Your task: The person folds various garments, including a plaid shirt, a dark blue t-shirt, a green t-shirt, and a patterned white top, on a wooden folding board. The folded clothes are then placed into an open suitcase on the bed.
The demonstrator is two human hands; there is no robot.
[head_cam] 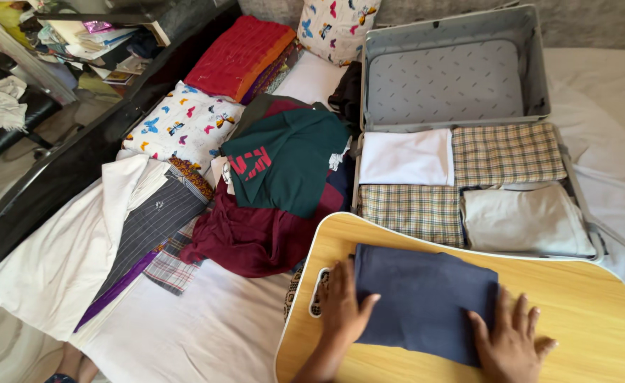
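Folded navy cloth (426,301) lies on the wooden lap table (582,298), pressed flat between your hands. Your left hand (344,305) and right hand (511,344) rest open-palmed on its edges, gripping nothing. Beyond your fingers sits the open suitcase (454,78).

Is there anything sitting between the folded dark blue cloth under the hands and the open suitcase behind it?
Nothing visible does. The dark blue cloth lies on the wooden lap table with the left hand and right hand flat on it. Bare tabletop runs up to the open suitcase, already holding four folded pieces.
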